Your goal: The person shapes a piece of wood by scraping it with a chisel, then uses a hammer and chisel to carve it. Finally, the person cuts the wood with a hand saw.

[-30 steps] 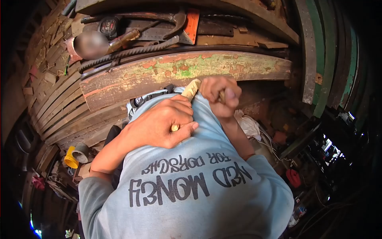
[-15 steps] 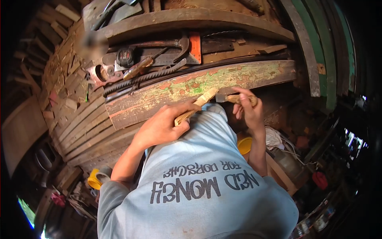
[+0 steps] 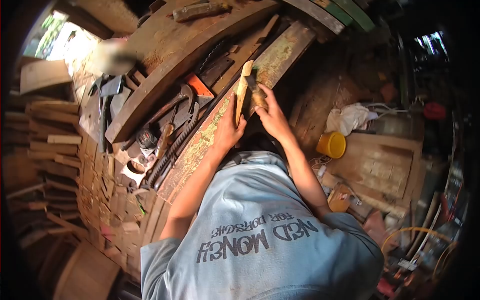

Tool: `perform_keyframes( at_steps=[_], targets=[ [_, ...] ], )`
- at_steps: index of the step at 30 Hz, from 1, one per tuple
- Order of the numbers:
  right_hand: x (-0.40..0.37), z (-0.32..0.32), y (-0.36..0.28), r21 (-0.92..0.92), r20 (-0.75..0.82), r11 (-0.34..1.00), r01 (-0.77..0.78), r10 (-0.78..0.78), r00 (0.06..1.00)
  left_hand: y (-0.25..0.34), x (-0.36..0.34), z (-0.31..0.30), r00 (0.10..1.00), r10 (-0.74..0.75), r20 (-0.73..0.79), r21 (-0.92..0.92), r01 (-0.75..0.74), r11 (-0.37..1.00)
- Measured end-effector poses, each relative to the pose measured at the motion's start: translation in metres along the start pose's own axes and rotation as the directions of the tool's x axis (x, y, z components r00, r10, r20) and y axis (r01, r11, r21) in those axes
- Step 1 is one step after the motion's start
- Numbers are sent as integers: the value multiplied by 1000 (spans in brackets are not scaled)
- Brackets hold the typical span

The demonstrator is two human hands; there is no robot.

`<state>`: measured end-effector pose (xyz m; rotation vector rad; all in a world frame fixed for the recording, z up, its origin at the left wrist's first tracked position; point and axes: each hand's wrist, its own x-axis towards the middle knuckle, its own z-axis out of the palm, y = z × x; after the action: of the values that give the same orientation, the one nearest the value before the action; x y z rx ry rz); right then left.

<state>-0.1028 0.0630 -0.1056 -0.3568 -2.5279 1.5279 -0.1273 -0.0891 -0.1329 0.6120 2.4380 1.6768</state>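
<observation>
Where the paint-flecked plank [image 3: 199,145] runs slantwise before me, my left hand [image 3: 228,131] holds a pale wood strip [image 3: 242,90] above the plank's middle stretch, the strip standing nearly upright in this view. My left thumb lies on one side of the strip and the extended fingers on the other, pinching its lower part; the upper part projects free. My right hand [image 3: 270,114], at the plank's near edge, grasps a dark-bladed tool [image 3: 252,83] by its wooden handle [image 3: 260,98], the thumb and fingers closed about it and the index finger reaching along its side. The blade lies close beside the strip; whether its edge touches the wood I cannot tell, nor whether the strip rests on the plank.

Just beyond the plank's far edge, a ribbed bar [image 3: 181,138] lies nearly alongside it. Farther beyond the plank are a wooden-handled tool [image 3: 164,141], a tape measure [image 3: 146,139], a hammer [image 3: 169,106] and a square with an orange stock [image 3: 199,86]. A thick curved beam [image 3: 187,62] bounds this group on the side away from the plank. On the plank's near side is my blue shirt [image 3: 240,200], printed with dark lettering; also on that side, well apart from the plank, are a yellow bucket [image 3: 332,145] and a crumpled white cloth [image 3: 347,119].
</observation>
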Motion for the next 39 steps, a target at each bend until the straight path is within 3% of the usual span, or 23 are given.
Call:
perform_keyframes(
  at_steps=[1, 3, 5, 6, 9, 13, 14, 15, 18, 21, 23, 25, 26, 27, 29, 30, 31, 33, 34, 35, 37, 39],
  targets=[
    [-3, 13, 2, -123, -120, 989, 86, -101, 988, 2, 1, 1, 995, -96, 13, -2, 96, 995],
    [-4, 18, -27, -128, -58, 974, -188, 182, 982, -5, 2, 5, 997, -74, 37, -40, 76, 996],
    [-8, 19, -51, -244, -54, 929, -278, 273, 960, -8, 6, 9, 993, 87, -74, 60, -83, 995],
    [-10, 24, -44, -286, -75, 923, -259, 247, 966, -5, 5, 7, 988, 136, -68, 232, -117, 966],
    [-9, 23, -54, -393, -101, 864, -316, 301, 948, -12, 3, 10, 981, 194, 8, 248, -190, 950],
    [0, 32, -57, -412, -159, 855, -313, 271, 949, -10, 0, 7, 981, 179, 76, 103, -186, 977],
    [4, 32, -61, -376, -112, 864, -335, 316, 942, -17, 2, 10, 996, 18, 84, -38, -15, 999],
    [3, 34, -60, -366, -119, 864, -344, 323, 939, -20, 2, 11, 995, 20, 96, -33, -17, 999],
    [-4, 44, -56, -396, -215, 876, -274, 202, 956, -17, 3, 6, 969, 218, 114, 134, -233, 963],
    [8, 40, -47, -351, -226, 878, -326, 258, 939, -24, 1, 11, 981, 170, 96, 16, -172, 985],
    [7, 31, -58, -385, -201, 876, -291, 228, 953, -21, -1, 10, 974, 195, 114, 41, -201, 979],
    [-4, 31, -78, -310, -151, 865, -394, 364, 919, -18, 2, 6, 962, 239, 129, 100, -253, 962],
    [-6, 44, -64, -402, -266, 865, -299, 202, 942, -18, 7, 7, 952, 267, 149, 141, -287, 947],
    [-3, 47, -46, -389, -238, 872, -299, 218, 946, -19, 10, 9, 949, 275, 155, 141, -297, 945],
    [10, 28, -58, -238, -134, 894, -379, 356, 925, -17, 8, 12, 990, 93, 108, 28, -97, 995],
    [10, 36, -48, -264, -212, 909, -323, 272, 939, -17, 6, 12, 996, -4, 92, -27, 6, 1000],
    [4, 37, -49, -256, -218, 910, -327, 275, 936, -19, 5, 12, 995, 0, 99, -22, 2, 1000],
    [-4, 39, -56, -388, -194, 875, -288, 228, 954, -25, 7, 10, 930, 360, 76, 170, -368, 914],
    [0, 40, -46, -383, -216, 882, -275, 204, 955, -22, 6, 10, 951, 296, 88, 121, -305, 945],
    [11, 28, -59, -201, -115, 873, -445, 430, 895, -20, 6, 12, 951, 295, 95, 121, -306, 944],
    [11, 17, -69, -228, -100, 916, -330, 315, 944, -19, 7, 13, 995, 71, 69, 3, -72, 997],
    [1, 28, -70, -289, -140, 891, -350, 322, 936, -28, 8, 9, 986, 93, 136, -21, -91, 996]
  ],
)
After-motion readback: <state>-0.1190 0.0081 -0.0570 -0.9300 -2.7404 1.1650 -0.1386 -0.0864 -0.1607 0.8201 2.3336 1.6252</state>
